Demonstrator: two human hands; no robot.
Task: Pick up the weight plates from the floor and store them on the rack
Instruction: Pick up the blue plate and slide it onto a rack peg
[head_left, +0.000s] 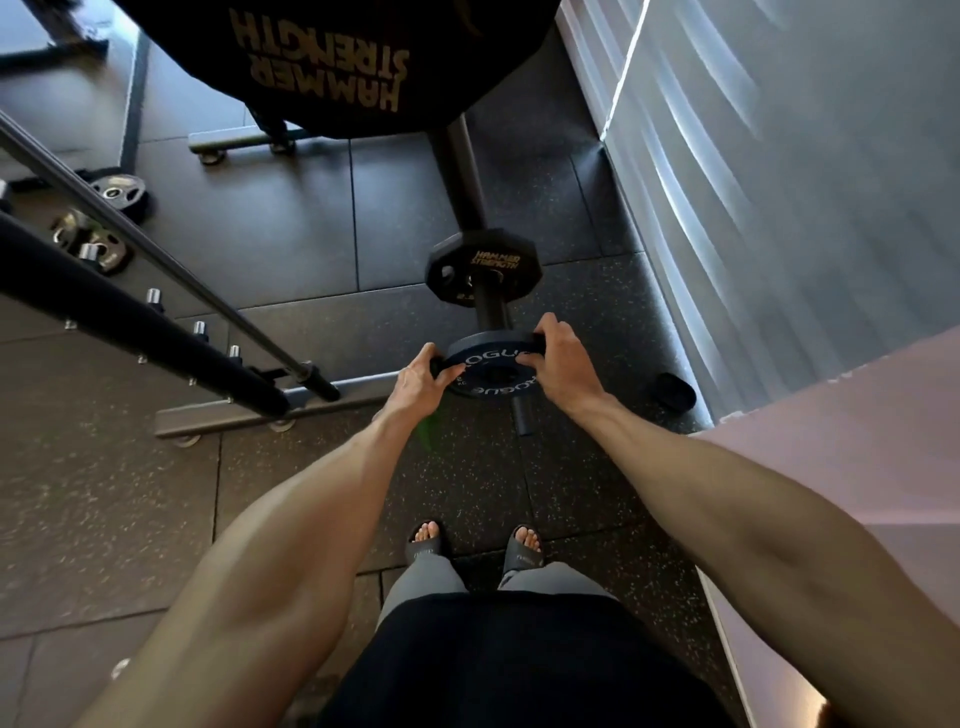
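Observation:
A small dark plate with pale ROGUE lettering (493, 371) sits on a black peg of the rack (488, 306), its centre hole around the peg. My left hand (421, 379) grips its left rim and my right hand (558, 366) grips its right rim. Just behind it on the same peg rests a small black Hammer Strength plate (483, 262). A large black Hammer Strength plate (332, 57) hangs higher up, at the top of the view.
A barbell (145, 322) slants across the left, above a rack base with chrome pegs (199, 328). Small silver-hubbed plates (117, 192) sit at far left. A small dark object (674, 391) lies on the floor by the grey wall (779, 208). My sandalled feet (478, 545) stand below.

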